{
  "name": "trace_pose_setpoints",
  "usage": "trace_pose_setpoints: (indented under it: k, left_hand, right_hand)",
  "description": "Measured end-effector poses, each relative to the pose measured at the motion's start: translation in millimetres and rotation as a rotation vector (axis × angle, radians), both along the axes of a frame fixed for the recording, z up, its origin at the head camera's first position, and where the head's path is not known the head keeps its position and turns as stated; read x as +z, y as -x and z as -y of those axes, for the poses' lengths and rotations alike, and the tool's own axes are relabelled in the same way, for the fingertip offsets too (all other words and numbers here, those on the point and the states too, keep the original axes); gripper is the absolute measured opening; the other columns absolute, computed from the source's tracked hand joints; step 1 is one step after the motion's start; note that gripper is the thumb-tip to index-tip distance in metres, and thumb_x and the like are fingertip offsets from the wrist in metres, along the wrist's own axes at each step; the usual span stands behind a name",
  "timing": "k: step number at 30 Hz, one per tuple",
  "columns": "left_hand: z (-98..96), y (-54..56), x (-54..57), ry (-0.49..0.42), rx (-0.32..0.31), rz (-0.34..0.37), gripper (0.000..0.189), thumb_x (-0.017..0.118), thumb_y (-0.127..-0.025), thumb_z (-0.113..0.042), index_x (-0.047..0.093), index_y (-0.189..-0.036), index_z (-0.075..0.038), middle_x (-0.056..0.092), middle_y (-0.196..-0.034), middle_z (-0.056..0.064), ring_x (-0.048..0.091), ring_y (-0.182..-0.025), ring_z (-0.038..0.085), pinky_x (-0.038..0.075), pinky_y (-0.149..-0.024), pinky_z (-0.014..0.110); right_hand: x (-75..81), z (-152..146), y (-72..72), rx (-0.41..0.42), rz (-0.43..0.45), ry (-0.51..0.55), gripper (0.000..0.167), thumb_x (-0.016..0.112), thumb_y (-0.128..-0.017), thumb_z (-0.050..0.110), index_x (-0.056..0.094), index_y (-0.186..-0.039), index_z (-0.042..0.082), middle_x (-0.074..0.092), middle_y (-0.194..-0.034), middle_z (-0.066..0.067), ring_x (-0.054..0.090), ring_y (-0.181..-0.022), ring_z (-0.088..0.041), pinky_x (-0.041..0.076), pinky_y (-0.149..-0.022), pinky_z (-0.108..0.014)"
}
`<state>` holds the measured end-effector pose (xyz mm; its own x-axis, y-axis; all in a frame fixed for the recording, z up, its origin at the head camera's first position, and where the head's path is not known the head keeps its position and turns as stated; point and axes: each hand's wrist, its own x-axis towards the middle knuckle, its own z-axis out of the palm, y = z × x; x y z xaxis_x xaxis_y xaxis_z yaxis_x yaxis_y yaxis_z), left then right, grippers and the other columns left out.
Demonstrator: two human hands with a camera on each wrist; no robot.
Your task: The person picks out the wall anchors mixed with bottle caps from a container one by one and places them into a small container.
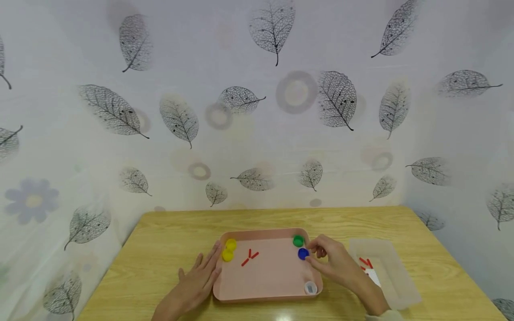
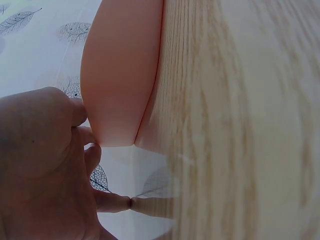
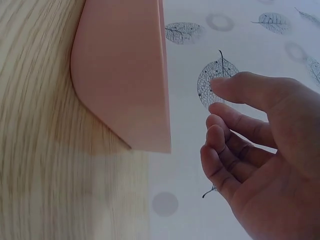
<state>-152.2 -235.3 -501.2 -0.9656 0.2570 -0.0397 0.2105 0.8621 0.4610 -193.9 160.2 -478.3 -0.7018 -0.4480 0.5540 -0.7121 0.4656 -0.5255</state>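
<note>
A pink tray [image 1: 273, 274] lies on the table. My left hand [image 1: 192, 283] touches its left rim with fingers extended; the left wrist view shows this hand beside the tray's outer wall [image 2: 122, 65]. Over the right rim, my right hand [image 1: 335, 263] is beside a blue bottle-cap-like piece [image 1: 303, 254]. Its fingers are loosely curled, thumb and index apart, and the right wrist view shows nothing between them. A green cap-like piece [image 1: 298, 241] sits just behind the blue one. Two yellow ones [image 1: 228, 255] are at the left, near three short red sticks [image 1: 250, 253].
A round whitish piece with a grey middle [image 1: 310, 288] occupies the tray's front right corner. Right of the tray stands a translucent plastic box [image 1: 395, 276] with several red sticks [image 1: 366, 262] and a white piece in it. A leaf-patterned sheet [image 1: 257, 133] hangs behind the wooden table [image 1: 176, 232].
</note>
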Motion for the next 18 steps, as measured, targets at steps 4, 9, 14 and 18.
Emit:
trace_pose_setpoints:
  k: [4,9,14,18]
  left_hand:
    - [-0.7,-1.0,1.0,-0.001,0.001,0.005,0.058,0.029,-0.113,-0.046,0.013,-0.167,-0.03,0.011,-0.172,-0.009,0.024,-0.149,0.051,0.006,-0.093,0.093]
    - [-0.6,-1.1,1.5,0.0,-0.002,0.001,0.058,0.03,-0.113,-0.046,0.014,-0.167,-0.03,0.012,-0.172,-0.009,0.025,-0.149,0.051,0.006,-0.093,0.093]
    - [-0.2,-1.3,1.8,0.009,-0.002,0.006,0.057,0.029,-0.113,-0.045,0.014,-0.166,-0.032,0.01,-0.171,-0.01,0.024,-0.149,0.051,0.006,-0.094,0.093]
    - [-0.9,-1.4,1.8,0.003,-0.008,0.011,0.057,0.029,-0.113,-0.044,0.013,-0.167,-0.03,0.01,-0.172,-0.009,0.023,-0.149,0.051,0.005,-0.093,0.093]
  right_hand:
    - [1.5,8,2.0,0.015,0.051,-0.008,0.019,0.081,-0.086,0.001,0.069,-0.098,0.01,0.06,-0.086,0.003,0.058,-0.074,-0.008,0.055,-0.064,-0.026]
    - [2.3,19,4.0,0.028,0.042,-0.004,0.02,0.081,-0.086,0.001,0.069,-0.099,0.01,0.059,-0.084,0.002,0.059,-0.071,-0.015,0.056,-0.062,-0.029]
    - [1.3,30,8.2,0.065,0.003,0.024,0.022,0.081,-0.083,-0.003,0.068,-0.098,0.006,0.06,-0.083,-0.001,0.06,-0.068,-0.018,0.055,-0.058,-0.029]
    - [1.4,37,9.9,0.067,0.052,0.024,0.019,0.079,-0.086,-0.001,0.068,-0.1,0.007,0.061,-0.086,-0.004,0.059,-0.069,-0.016,0.054,-0.059,-0.029]
